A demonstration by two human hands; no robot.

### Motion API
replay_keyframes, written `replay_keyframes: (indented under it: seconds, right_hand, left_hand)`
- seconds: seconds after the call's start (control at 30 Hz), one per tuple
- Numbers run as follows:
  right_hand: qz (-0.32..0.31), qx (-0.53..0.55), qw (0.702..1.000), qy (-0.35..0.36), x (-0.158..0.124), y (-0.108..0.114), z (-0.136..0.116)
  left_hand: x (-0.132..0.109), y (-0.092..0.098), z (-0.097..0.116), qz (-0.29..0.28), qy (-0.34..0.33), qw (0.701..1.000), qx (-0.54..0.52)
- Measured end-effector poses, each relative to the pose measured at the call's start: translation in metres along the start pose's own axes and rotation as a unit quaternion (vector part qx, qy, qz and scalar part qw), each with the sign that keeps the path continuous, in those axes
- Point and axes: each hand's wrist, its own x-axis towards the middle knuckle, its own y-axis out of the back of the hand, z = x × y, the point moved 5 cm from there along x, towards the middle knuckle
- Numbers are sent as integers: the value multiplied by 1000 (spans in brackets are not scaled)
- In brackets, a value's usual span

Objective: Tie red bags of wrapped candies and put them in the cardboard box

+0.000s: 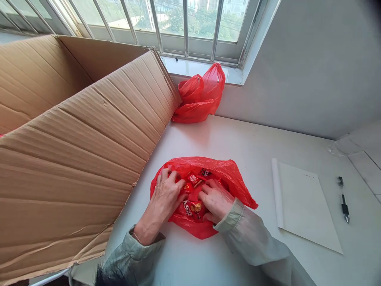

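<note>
Head view: both my hands are inside an open red bag (pixel 242 190) lying on the desk (pixel 247 151) before me, my left hand (pixel 166 194) at its left side, my right hand (pixel 218 201) at its right. Small red wrapped packets (pixel 194 179) fill the gap between them. My fingers are bent down among the wrappers, but I cannot tell whether either hand grips a packet or merely touches some. I judge the step in hand to be handling the packets within the bag; the next move seems to call for a light pinch on one wrapper, clear of the thin film. Left of my left hand stands a large open cardboard box (pixel 98 131), its bottom hidden from me. Beyond my hands, near the window, sits another red bag (pixel 193 112), contents unclear. Right of my right hand lie a paper pad (pixel 306 206) and a pen (pixel 345 208).
</note>
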Motion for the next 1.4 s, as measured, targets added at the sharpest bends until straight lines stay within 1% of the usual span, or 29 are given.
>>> replay_keyframes:
  seconds: [0.17, 0.23, 0.33, 0.4, 0.47, 0.53, 0.63, 0.7, 0.83, 0.9, 1.03, 1.17, 1.3, 1.4]
  right_hand:
    - [-10, 3, 1000, 25, -3, 0, 0]
    - [1, 17, 999, 30, -2, 0, -3]
    - [35, 31, 998, 37, -1, 1, -9]
    - [47, 34, 997, 42, 0, 1, -11]
    - [44, 35, 998, 38, -1, 1, -10]
    - [34, 34, 998, 33, -2, 1, -5]
    - [22, 33, 999, 36, -5, 5, 2]
    - [18, 33, 999, 13, -7, 10, 7]
    - [23, 36, 994, -98, -11, 19, 19]
    - [27, 41, 991, -126, -13, 21, 23]
    - [37, 54, 992, -106, -17, 24, 29]
    - [54, 72, 991, -97, -20, 27, 35]
    - [36, 58, 991, -118, -20, 27, 35]
    - [14, 50, 992, -118, -18, 26, 30]
  left_hand:
    - [1, -2, -2, 3, -8, 1000, 5]
    - [1, 2, -3, 13, -16, 1000, 2]
    - [1, 9, -3, 35, -36, 999, -15]
    - [2, 9, -1, 16, -57, 998, -26]
    - [4, 4, 0, -14, -62, 998, -26]
    - [5, 0, 0, -24, -45, 998, -21]
    - [7, -4, -1, -23, -15, 1000, -13]
    - [8, -7, -1, -27, -4, 1000, -12]
    - [8, -10, 1, -38, -3, 999, -20]
    - [7, -8, 3, -39, -12, 999, -30]
    - [5, -2, 8, -36, -42, 997, -62]
    - [2, 2, 6, -32, -62, 994, -88]
    - [2, 2, 2, -36, -64, 993, -88]
    - [3, 2, 3, -36, -58, 995, -79]
